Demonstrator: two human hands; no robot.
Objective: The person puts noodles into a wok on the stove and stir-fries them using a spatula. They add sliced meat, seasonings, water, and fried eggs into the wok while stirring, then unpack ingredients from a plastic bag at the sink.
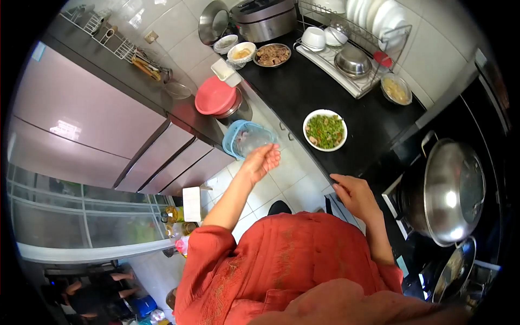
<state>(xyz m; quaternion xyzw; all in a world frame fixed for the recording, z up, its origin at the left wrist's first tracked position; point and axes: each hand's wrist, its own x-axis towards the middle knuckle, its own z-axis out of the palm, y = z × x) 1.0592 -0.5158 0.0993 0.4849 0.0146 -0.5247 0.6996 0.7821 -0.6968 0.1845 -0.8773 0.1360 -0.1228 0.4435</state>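
My left hand (262, 162) is stretched forward over the floor with its fingers curled in. Just beyond it is a light blue bin (230, 142). A translucent plastic piece (253, 140) shows over the bin, right at my fingertips; whether my fingers grip it I cannot tell. By the counter's front edge, my right hand (356, 196) has its fingers out and holds nothing. Closest to that hand on the black counter (287, 89) stands a white bowl (307, 140) of chopped green vegetables with pale bits.
A wok with a glass lid (455, 189) sits on the stove at right, a second pan (454, 271) nearer me. A dish rack (346, 81), a rice cooker (265, 19) and a dish of meat (272, 54) line the back. Pink basins (215, 96) stand left. Another person (97, 292) is at lower left.
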